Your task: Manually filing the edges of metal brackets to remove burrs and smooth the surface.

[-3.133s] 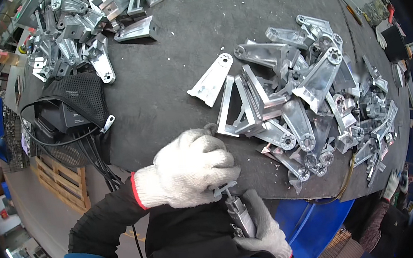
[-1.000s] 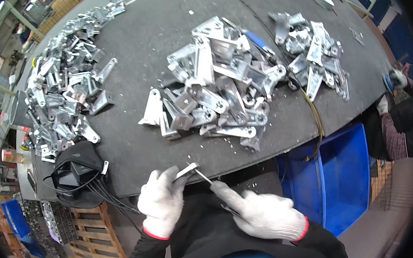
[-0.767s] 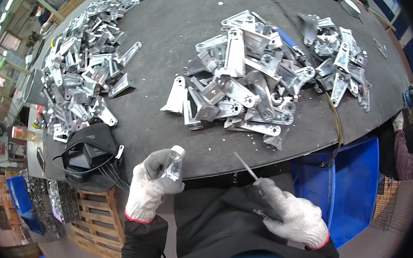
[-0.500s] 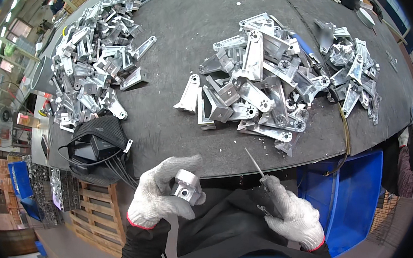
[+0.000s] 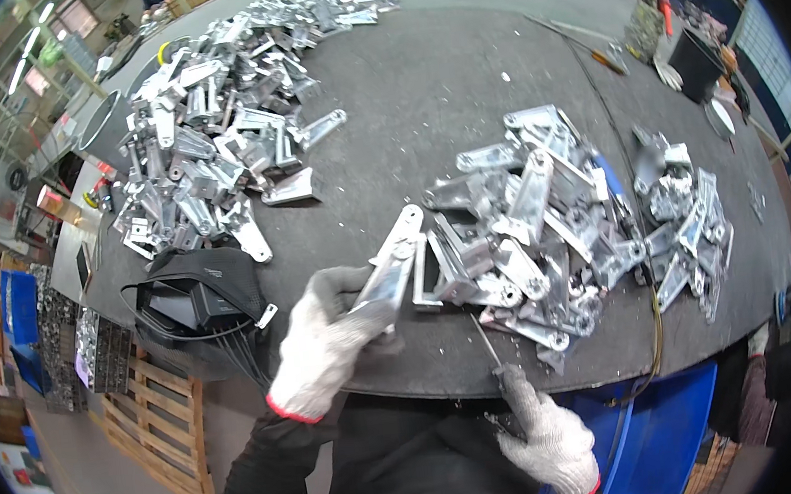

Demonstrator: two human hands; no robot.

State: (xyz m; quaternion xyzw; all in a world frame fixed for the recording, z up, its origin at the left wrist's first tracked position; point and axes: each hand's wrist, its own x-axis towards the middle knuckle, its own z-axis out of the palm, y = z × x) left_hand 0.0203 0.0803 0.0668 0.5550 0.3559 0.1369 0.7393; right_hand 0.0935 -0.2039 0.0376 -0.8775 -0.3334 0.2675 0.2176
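My left hand (image 5: 319, 345), in a white knit glove with a red cuff, is closed on a silvery metal bracket (image 5: 387, 281) over the table's near edge. The held bracket overlaps a similar bracket (image 5: 409, 219) beside the middle pile, so whether they touch I cannot tell. My gloved right hand (image 5: 553, 446) is closed round the handle of a thin pointed hand tool (image 5: 486, 341), its metal tip towards the pile. The handle is mostly hidden by the fingers. Several brackets (image 5: 529, 201) make up the middle pile just beyond both hands.
A large bracket heap (image 5: 212, 122) lies at left, a smaller one (image 5: 694, 228) at right. A blue-handled tool (image 5: 610, 177) lies between piles. Near left sits a black mesh bag (image 5: 196, 299) with cables. A blue bin (image 5: 662, 440) stands below the edge; another person's sleeve (image 5: 756, 398) shows at right.
My left hand has moved forward with the bracket, from over my lap to beside the middle pile, and the bracket has turned lengthwise. The right hand still grips the tool. The view has shifted.
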